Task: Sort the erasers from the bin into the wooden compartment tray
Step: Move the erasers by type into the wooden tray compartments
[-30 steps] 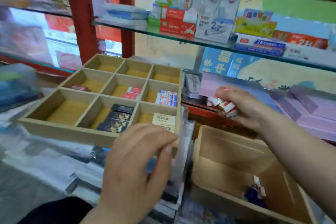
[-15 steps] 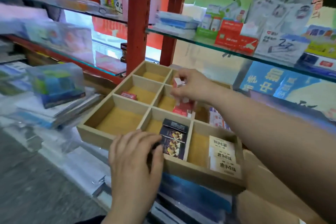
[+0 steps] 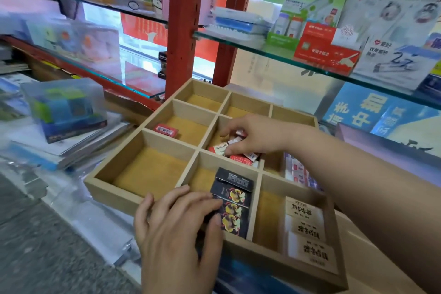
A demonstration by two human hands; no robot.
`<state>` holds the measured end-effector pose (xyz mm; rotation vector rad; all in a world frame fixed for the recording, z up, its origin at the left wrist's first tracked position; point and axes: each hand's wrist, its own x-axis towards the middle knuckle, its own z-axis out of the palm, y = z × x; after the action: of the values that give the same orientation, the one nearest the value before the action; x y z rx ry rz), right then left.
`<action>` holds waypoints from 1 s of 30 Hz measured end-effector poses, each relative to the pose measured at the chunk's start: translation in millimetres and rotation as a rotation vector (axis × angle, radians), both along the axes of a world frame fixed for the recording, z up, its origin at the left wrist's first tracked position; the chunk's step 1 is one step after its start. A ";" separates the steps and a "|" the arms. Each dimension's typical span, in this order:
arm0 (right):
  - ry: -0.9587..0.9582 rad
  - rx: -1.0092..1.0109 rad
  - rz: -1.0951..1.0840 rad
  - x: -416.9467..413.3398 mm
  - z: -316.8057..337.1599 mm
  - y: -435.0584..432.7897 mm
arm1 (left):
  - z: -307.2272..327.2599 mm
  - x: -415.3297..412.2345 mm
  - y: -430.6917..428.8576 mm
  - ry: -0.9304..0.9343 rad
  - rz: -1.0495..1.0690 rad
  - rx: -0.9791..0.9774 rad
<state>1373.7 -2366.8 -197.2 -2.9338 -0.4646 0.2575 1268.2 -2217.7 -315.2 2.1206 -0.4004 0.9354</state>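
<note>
My right grip (image 3: 257,136) sits in the centre compartment of the wooden tray (image 3: 112,194), fingers curled round red-and-white erasers (image 3: 241,159) lying there. My left grip (image 3: 176,229) lies nearly flat on the tray's near rim, fingers relaxed, thumb touching the black erasers (image 3: 235,207) in the near-middle compartment

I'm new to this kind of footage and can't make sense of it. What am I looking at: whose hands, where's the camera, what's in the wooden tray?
No machine here: a person wears a camera on the head, looking down at their own two hands. The wooden compartment tray sits below a glass shelf. The right hand grips red-and-white erasers in a middle compartment. The left hand rests on the tray's near edge by the black erasers. Other compartments hold cream-labelled erasers and one red eraser.
</note>
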 end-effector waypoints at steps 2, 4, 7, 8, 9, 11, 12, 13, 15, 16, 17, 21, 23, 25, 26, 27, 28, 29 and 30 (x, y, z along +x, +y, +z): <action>-0.003 0.009 0.002 -0.8 3.0 -2.4 | 0.1 -0.1 0.1 -0.011 -0.003 -0.013; -0.003 0.002 -0.004 -2.8 6.2 -5.8 | 0.5 0.0 -0.2 -0.015 -0.003 -0.022; 0.025 -0.034 -0.006 -5.3 6.9 -11.9 | -0.7 0.0 -1.3 -0.021 0.000 -0.033; 0.030 -0.029 -0.007 -5.7 6.5 -13.8 | -0.3 -0.1 -1.7 -0.016 -0.001 -0.039; 0.031 -0.014 -0.010 -6.4 6.7 -15.6 | -0.5 -0.2 -2.2 -0.015 -0.005 -0.043; 0.010 0.028 -0.023 -7.6 7.8 -18.7 | -0.2 -0.6 -2.9 -0.015 -0.007 -0.050; -0.019 0.055 -0.033 -7.7 8.3 -20.4 | 0.1 -0.7 -2.9 -0.011 -0.010 -0.054; -0.059 0.080 -0.047 -7.6 8.6 -22.0 | -0.2 -0.7 -3.0 -0.012 -0.013 -0.056; -0.146 0.078 -0.069 -6.5 7.6 -23.9 | 0.2 -0.7 -3.1 -0.004 -0.011 -0.054; -0.184 0.039 -0.067 -5.7 6.4 -23.9 | 0.5 -0.9 -3.1 0.002 -0.008 -0.051; -0.213 -0.021 -0.058 -4.6 5.2 -23.5 | 0.7 -1.2 -3.2 0.006 -0.007 -0.050; -0.233 -0.286 0.024 -2.6 2.5 -19.3 | 0.0 -1.3 -2.6 0.000 -0.016 -0.057; -0.209 -0.383 0.047 -2.7 2.6 -17.4 | -0.6 -0.9 -2.2 0.004 -0.020 -0.058; -0.197 -0.429 0.047 -2.6 3.7 -16.5 | -0.6 -1.1 -1.2 0.012 -0.022 -0.048; -0.184 -0.414 0.038 -2.4 4.3 -17.1 | -0.7 -1.4 -0.5 0.015 -0.026 -0.045; -0.166 -0.373 0.024 -2.5 5.1 -18.8 | -0.9 -1.7 0.3 0.016 -0.032 -0.043; -0.145 -0.315 0.009 -2.6 5.8 -21.5 | -0.7 -1.8 1.0 0.015 -0.038 -0.039; -0.129 -0.253 -0.002 -3.4 6.4 -24.6 | -0.4 -1.9 1.7 0.014 -0.042 -0.033; -0.125 -0.193 -0.010 -4.3 6.8 -27.8 | -0.3 -1.7 2.1 0.013 -0.045 -0.028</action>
<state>1369.4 -2394.6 -190.5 -3.1533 -0.4666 0.1239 1266.4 -2215.6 -315.4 2.0829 -0.4241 0.8964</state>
